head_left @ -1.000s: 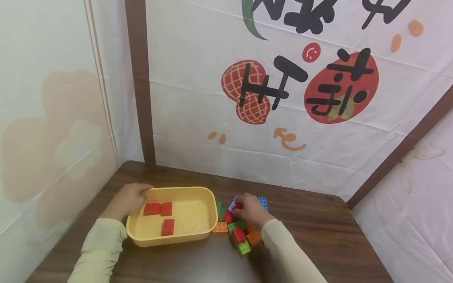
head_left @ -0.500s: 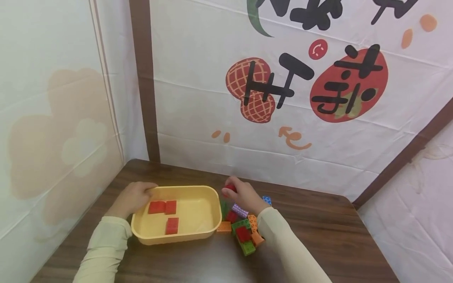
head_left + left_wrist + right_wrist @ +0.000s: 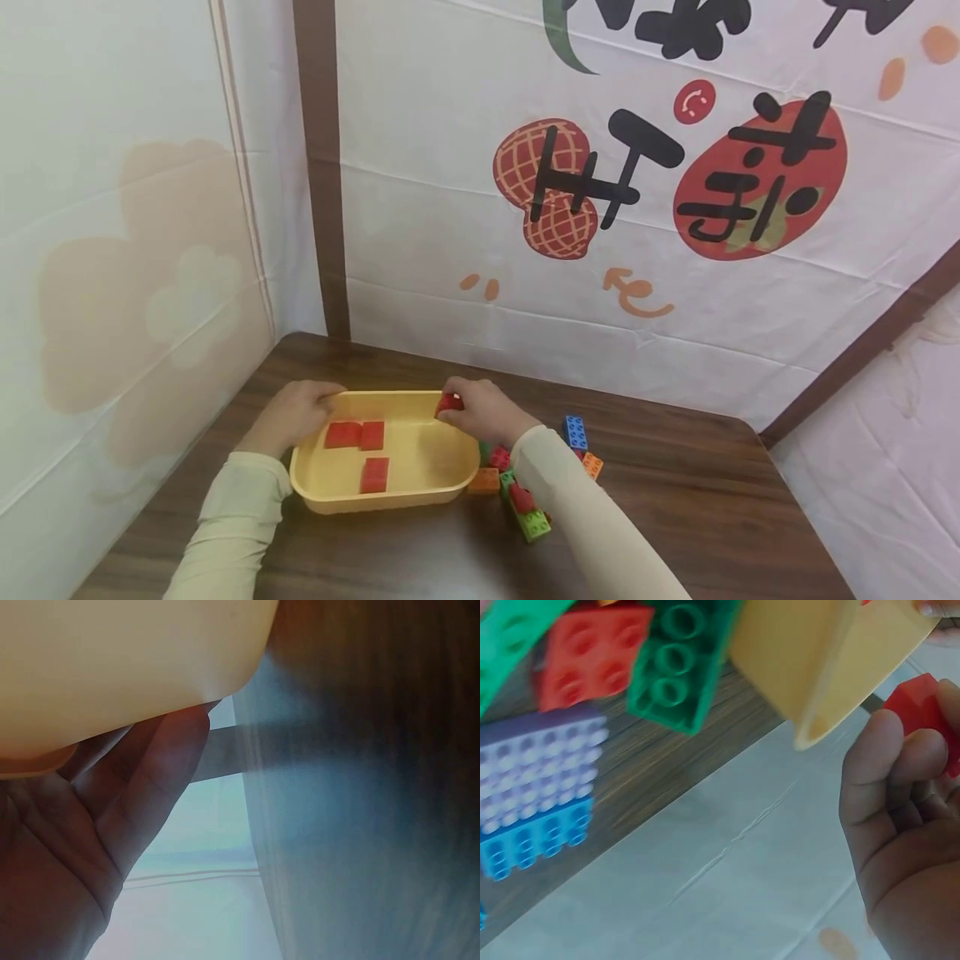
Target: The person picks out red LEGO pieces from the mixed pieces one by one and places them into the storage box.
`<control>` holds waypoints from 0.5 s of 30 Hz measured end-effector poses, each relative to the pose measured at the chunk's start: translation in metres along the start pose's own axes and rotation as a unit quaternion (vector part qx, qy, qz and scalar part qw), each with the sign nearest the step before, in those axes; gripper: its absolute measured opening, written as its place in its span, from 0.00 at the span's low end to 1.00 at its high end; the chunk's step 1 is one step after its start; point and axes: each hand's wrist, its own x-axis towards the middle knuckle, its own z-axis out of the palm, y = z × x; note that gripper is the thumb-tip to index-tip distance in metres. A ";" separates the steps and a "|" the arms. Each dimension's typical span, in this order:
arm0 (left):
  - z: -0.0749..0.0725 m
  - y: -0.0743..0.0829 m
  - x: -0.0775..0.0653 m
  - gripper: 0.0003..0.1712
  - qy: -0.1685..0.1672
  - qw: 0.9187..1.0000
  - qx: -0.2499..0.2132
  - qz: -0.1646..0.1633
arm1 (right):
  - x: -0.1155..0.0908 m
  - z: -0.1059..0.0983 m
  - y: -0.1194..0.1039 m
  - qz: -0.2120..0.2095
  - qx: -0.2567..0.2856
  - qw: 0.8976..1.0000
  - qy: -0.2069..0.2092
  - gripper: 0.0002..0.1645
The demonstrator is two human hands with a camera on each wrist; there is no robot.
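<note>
My left hand [image 3: 291, 414] grips the yellow plastic tub [image 3: 382, 502] at its back left corner. In the left wrist view its fingers [image 3: 154, 780] lie along the tub's outer wall. Between thumb and fingertips my right hand [image 3: 486, 414] pinches a red toy building brick [image 3: 448, 403], over the tub's back right corner. The right wrist view shows that red brick [image 3: 917, 706] close to the tub rim [image 3: 804, 735]. Inside the tub, two red bricks [image 3: 342, 434] sit side by side towards the back left, and a third red brick [image 3: 375, 475] lies nearer the front.
Loose bricks lie right of the tub, partly hidden by my right forearm: orange [image 3: 483, 481], lime green [image 3: 534, 525], red [image 3: 522, 499], blue [image 3: 575, 432]. The right wrist view adds a purple brick [image 3: 540, 761] and a green one [image 3: 676, 664]. A printed cloth [image 3: 420, 250] hangs behind the table.
My right hand has lifted a red brick from the loose pile and carried it left to the tub's back right corner. The left hand has stayed on the tub. The head view has shifted slightly.
</note>
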 end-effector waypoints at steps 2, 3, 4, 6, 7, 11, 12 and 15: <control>0.000 -0.001 0.000 0.20 0.002 1.000 -0.001 0.002 | 0.007 0.004 -0.006 -0.008 -0.014 1.000 -0.005 0.11; 0.000 -0.001 0.001 0.20 0.002 1.000 -0.002 0.002 | 0.011 0.006 -0.009 -0.012 -0.022 1.000 -0.008 0.11; 0.001 -0.001 0.001 0.20 0.003 1.000 -0.002 0.003 | 0.014 0.009 -0.011 -0.014 -0.029 0.999 -0.010 0.10; 0.001 -0.002 0.002 0.20 0.003 1.000 -0.001 0.003 | 0.020 0.013 -0.015 -0.016 -0.039 0.999 -0.015 0.10; 0.002 -0.003 0.003 0.20 0.003 1.000 -0.001 0.003 | 0.023 0.016 -0.016 -0.013 -0.042 0.999 -0.019 0.10; 0.002 -0.003 0.004 0.20 -0.001 1.000 -0.003 -0.003 | 0.031 0.025 -0.021 -0.001 -0.045 0.999 -0.026 0.10; 0.002 -0.003 0.005 0.20 -0.002 1.000 -0.004 -0.005 | 0.033 0.027 -0.022 0.000 -0.047 0.999 -0.027 0.11; 0.001 -0.003 0.005 0.20 -0.001 1.000 -0.005 -0.006 | 0.038 0.034 -0.023 -0.008 -0.057 0.998 -0.029 0.10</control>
